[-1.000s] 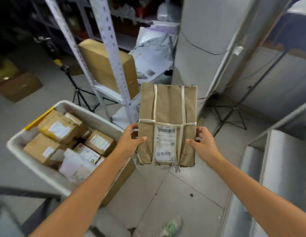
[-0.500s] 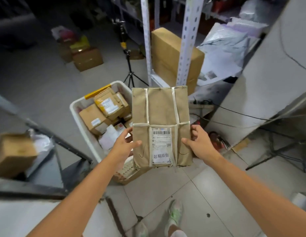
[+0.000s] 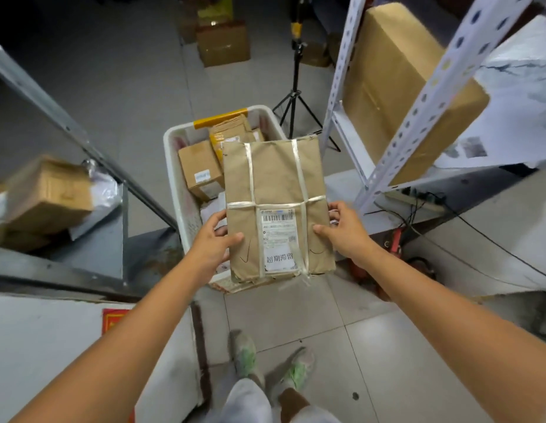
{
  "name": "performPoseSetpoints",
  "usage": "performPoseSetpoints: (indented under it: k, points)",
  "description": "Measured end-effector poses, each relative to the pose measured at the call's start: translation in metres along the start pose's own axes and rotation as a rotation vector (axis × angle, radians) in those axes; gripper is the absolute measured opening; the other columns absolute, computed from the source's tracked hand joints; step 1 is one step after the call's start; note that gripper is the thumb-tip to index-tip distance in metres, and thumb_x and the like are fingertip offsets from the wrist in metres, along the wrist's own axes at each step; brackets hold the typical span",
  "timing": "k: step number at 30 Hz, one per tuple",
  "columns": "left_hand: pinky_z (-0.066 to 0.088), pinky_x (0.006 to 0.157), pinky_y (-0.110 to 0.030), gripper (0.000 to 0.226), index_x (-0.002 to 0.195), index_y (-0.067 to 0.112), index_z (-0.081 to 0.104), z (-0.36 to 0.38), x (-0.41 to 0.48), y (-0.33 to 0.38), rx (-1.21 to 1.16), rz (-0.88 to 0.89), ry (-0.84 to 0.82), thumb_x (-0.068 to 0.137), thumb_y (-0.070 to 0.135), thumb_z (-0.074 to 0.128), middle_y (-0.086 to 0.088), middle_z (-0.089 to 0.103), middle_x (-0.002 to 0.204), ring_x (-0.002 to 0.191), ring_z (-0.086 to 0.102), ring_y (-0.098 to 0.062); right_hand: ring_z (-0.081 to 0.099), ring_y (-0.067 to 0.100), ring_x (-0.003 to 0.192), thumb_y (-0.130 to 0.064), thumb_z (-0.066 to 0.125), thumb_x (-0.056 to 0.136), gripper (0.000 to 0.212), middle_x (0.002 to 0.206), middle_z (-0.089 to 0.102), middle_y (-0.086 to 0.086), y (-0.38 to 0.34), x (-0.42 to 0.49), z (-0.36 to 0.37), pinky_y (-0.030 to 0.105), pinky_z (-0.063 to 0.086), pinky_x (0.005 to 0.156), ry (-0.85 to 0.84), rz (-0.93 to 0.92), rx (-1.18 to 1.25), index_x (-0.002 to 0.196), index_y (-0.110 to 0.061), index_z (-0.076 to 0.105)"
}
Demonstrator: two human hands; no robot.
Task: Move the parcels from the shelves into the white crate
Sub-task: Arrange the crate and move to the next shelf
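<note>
A flat brown paper parcel (image 3: 274, 184), tied with pale straps and bearing a white label, is held over the white crate (image 3: 174, 178). My left hand (image 3: 213, 242) grips its left edge with the thumb on top. My right hand (image 3: 345, 230) grips its right edge the same way. The crate stands on the floor straight ahead, with a yellow strip on its far rim. Several cardboard boxes (image 3: 200, 169) lie inside it, partly hidden by the parcel.
A grey metal shelf on the left carries a cardboard box (image 3: 49, 193). A white perforated shelf frame (image 3: 418, 111) on the right holds a large brown box (image 3: 400, 74) and white mail bags. A tripod (image 3: 296, 87) stands behind the crate. Cables lie at right.
The view has swung left, so the crate now sits straight ahead. The parcel has moved from beside the crate to over its near right part. Both hands keep their grip.
</note>
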State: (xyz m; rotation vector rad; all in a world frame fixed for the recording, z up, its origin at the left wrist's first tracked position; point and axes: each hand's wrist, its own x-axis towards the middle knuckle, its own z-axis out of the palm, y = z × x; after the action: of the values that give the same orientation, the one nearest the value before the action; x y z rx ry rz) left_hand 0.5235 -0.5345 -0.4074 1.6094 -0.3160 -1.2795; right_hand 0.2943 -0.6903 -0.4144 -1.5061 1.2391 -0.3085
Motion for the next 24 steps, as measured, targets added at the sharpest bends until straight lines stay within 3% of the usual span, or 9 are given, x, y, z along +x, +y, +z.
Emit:
performPoseSetpoints:
  k: [4, 9, 13, 18, 22, 24]
  points:
    - [0.056, 0.089, -0.043, 0.055, 0.134, 0.025, 0.046, -0.009, 0.034, -0.002, 0.038, -0.051, 0.047, 0.09, -0.003, 0.064, -0.005, 0.065, 0.123, 0.113, 0.063, -0.021, 0.06, 0.016, 0.104, -0.011, 0.069, 0.087, 0.048, 0.108, 0.058, -0.009, -0.005, 0.033, 0.02, 0.032, 0.053, 0.086, 0.024, -0.02, -0.123, 0.129, -0.02, 0.048]
    - [0.057, 0.081, -0.038, 0.057, 0.136, 0.021, 0.042, -0.023, 0.089, -0.009, 0.128, -0.115, 0.066, 0.09, -0.004, 0.063, -0.006, 0.061, 0.126, 0.108, 0.062, -0.019, 0.057, 0.018, 0.107, -0.009, 0.062, 0.087, 0.07, 0.12, 0.057, -0.007, -0.006, 0.076, 0.046, 0.036, 0.05, 0.09, 0.003, -0.058, -0.272, 0.147, -0.031, 0.033]
    - [0.055, 0.092, -0.045, 0.067, 0.144, 0.022, 0.034, -0.035, 0.135, -0.016, 0.197, -0.145, 0.076, 0.09, -0.005, 0.062, -0.01, 0.058, 0.129, 0.112, 0.059, -0.024, 0.058, 0.025, 0.114, -0.012, 0.062, 0.088, 0.076, 0.133, 0.058, 0.0, 0.0, 0.114, 0.068, 0.041, 0.05, 0.097, -0.013, -0.017, -0.348, 0.15, -0.035, 0.026]
    - [0.053, 0.093, -0.048, 0.09, 0.152, 0.039, 0.016, -0.041, 0.18, -0.025, 0.26, -0.179, 0.061, 0.089, -0.009, 0.06, -0.004, 0.056, 0.115, 0.109, 0.057, -0.025, 0.051, 0.025, 0.128, -0.005, 0.059, 0.091, 0.075, 0.146, 0.049, 0.001, 0.015, 0.158, 0.091, 0.037, 0.042, 0.106, -0.027, 0.045, -0.353, 0.153, -0.031, 0.023]
    - [0.053, 0.093, -0.049, 0.093, 0.154, 0.037, 0.018, -0.039, 0.213, -0.044, 0.313, -0.201, 0.087, 0.087, -0.009, 0.063, -0.008, 0.056, 0.117, 0.11, 0.058, -0.027, 0.049, 0.028, 0.13, -0.004, 0.058, 0.092, 0.076, 0.147, 0.048, 0.002, 0.038, 0.19, 0.103, 0.045, 0.042, 0.109, -0.033, 0.101, -0.405, 0.153, -0.032, 0.023]
    - [0.055, 0.087, -0.042, 0.092, 0.155, 0.034, 0.018, -0.033, 0.226, -0.055, 0.335, -0.222, 0.093, 0.087, -0.01, 0.062, -0.003, 0.056, 0.108, 0.105, 0.058, -0.023, 0.051, 0.03, 0.127, -0.004, 0.058, 0.092, 0.075, 0.145, 0.05, 0.005, 0.052, 0.203, 0.106, 0.046, 0.044, 0.107, -0.043, 0.133, -0.441, 0.153, -0.03, 0.023]
